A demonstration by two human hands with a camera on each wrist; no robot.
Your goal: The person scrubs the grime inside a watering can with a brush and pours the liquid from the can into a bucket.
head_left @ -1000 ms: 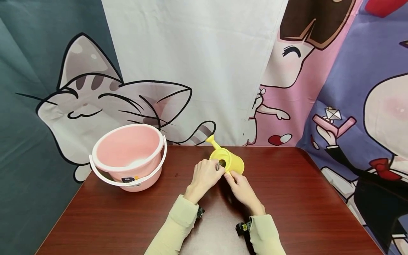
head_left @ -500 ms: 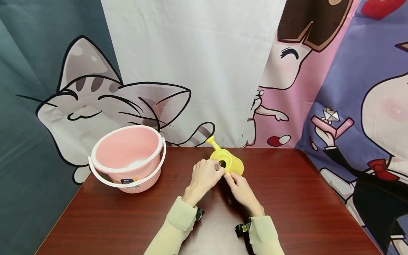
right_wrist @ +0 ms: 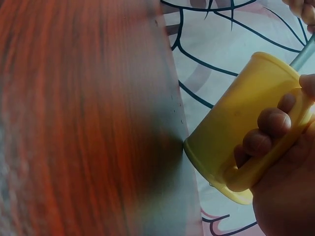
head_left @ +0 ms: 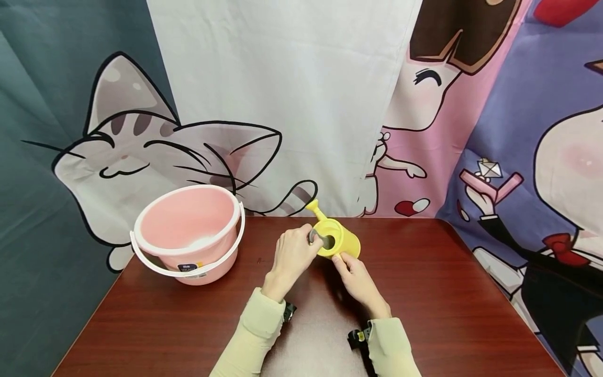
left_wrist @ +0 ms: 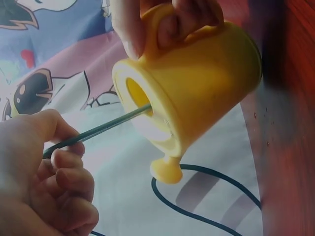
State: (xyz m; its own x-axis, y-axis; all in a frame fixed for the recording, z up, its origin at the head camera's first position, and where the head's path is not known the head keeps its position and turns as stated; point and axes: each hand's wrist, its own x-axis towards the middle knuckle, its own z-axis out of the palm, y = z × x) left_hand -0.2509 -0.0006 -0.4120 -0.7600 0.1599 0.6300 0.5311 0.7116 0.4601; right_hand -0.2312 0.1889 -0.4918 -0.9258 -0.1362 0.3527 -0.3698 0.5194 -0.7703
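Note:
A yellow watering can [head_left: 349, 244] is tilted above the table, its opening turned towards me and its spout pointing to the back. My right hand [head_left: 359, 285] grips its handle; in the right wrist view several fingers [right_wrist: 269, 125] curl through the handle loop. At the can's mouth my left hand [head_left: 292, 256] pinches a slim, dark grey-green rod [left_wrist: 106, 129] between thumb and fingers. The rod's far end goes into the can's opening and is hidden inside, so its kind cannot be told.
A pink bucket [head_left: 207, 262] with a white handle stands at the back left of the dark red wooden table [head_left: 424, 293]. Behind the table hangs a printed cloth [head_left: 292, 78] with cartoon figures.
My left hand has shifted slightly left and up, drawing the rod a little farther out of the can's opening. The right hand and the can have hardly moved.

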